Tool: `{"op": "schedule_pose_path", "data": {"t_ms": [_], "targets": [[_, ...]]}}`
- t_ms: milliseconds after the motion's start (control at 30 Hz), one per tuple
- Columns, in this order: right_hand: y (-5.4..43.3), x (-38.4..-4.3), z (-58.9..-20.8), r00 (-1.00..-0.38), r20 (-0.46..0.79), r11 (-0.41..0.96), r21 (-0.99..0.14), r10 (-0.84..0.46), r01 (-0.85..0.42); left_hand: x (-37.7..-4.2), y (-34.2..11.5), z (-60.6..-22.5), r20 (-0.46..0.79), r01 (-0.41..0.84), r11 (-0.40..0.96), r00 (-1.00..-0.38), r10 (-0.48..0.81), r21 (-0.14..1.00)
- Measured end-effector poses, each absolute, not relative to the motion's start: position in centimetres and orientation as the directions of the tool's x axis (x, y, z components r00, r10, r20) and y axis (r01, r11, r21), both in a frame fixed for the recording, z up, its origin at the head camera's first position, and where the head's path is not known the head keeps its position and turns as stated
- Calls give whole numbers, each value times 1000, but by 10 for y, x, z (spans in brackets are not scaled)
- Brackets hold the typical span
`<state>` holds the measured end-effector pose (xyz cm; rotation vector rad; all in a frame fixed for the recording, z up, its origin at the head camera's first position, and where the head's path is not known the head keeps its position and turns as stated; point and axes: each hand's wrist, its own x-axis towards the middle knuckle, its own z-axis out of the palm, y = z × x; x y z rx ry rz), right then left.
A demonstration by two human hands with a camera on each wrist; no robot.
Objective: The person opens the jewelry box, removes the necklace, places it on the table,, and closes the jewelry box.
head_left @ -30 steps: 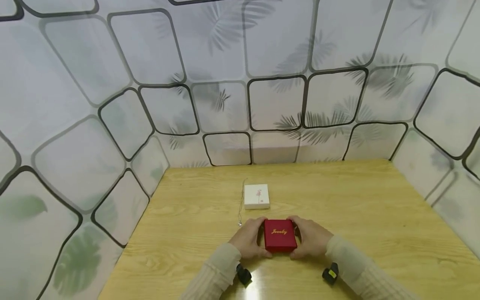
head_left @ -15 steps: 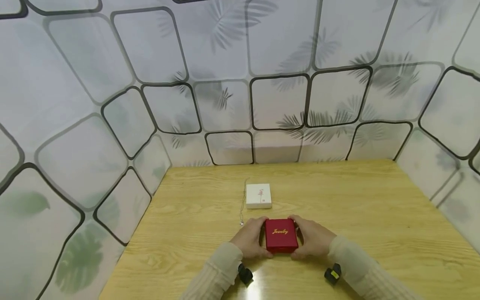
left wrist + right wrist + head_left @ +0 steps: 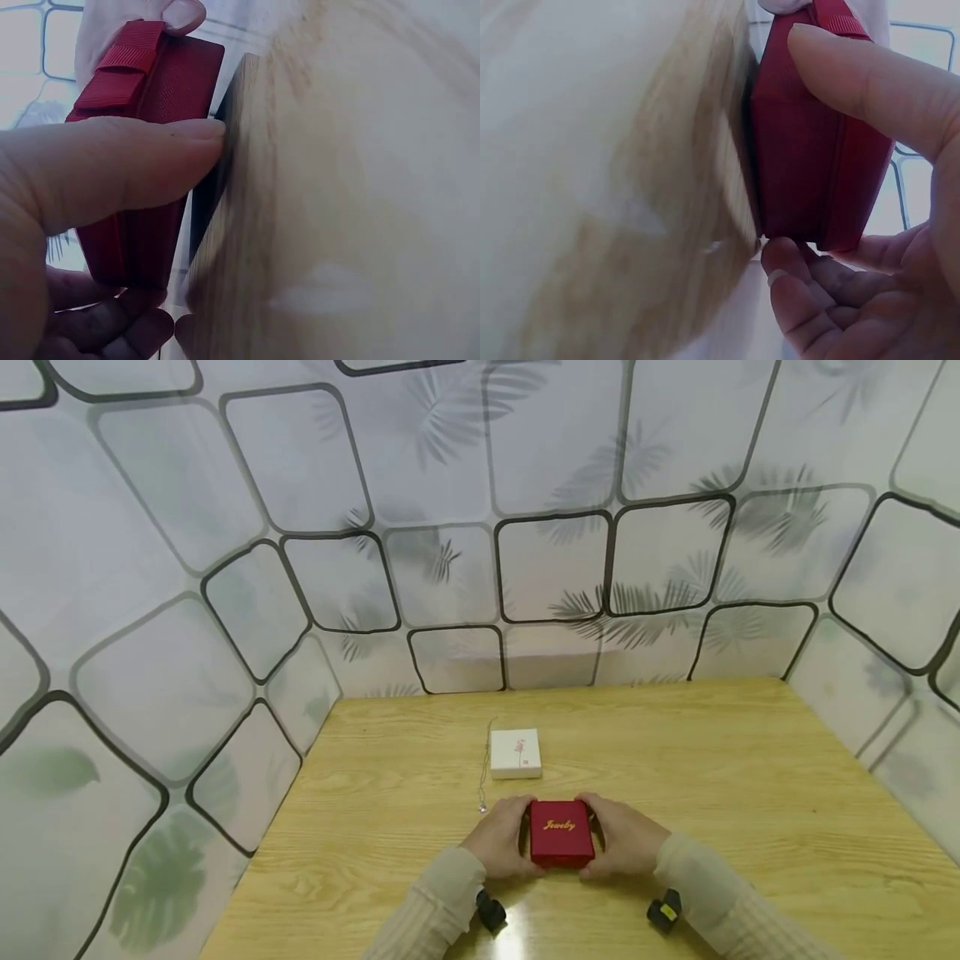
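Note:
A closed red jewelry box point(image 3: 561, 833) with gold "Jewelry" lettering on its lid sits between both hands on the table. My left hand point(image 3: 497, 839) holds its left side, thumb at the near edge and fingers toward the far corner. On the opposite side my right hand point(image 3: 625, 835) grips it the same way. In the left wrist view a ribbed red bow point(image 3: 120, 67) shows on the box's front. Just beyond the left hand lies a thin silver necklace point(image 3: 483, 768), its small pendant point(image 3: 482, 807) close to the fingers.
A white square box point(image 3: 515, 754) with a pink flower print stands behind the red box, right beside the necklace chain. The wooden table point(image 3: 712, 760) meets patterned fabric walls point(image 3: 555, 568) at the back and sides. Dark wrist cameras point(image 3: 491, 912) sit under the cuffs.
Both hands keep the same hold on the red jewelry box. Only a slight shift of the head view shows; the necklace and white box stay in place.

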<state>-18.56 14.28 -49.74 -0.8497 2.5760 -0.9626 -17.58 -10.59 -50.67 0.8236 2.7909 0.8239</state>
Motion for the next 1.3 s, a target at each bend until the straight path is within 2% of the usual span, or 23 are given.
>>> {"op": "schedule_pose_path", "data": {"t_ms": [267, 433, 1300], "targets": [[144, -185, -492, -786, -47, 620, -645, -616, -447, -178, -105, -508, 36, 489, 705, -833, 552, 513], [144, -184, -488, -782, -47, 624, -633, -621, -458, -178, -103, -508, 22, 470, 698, -837, 546, 541], [144, -184, -484, -794, -83, 605, -697, -602, -386, -179, -103, -510, 34, 465, 685, -840, 542, 561]]}}
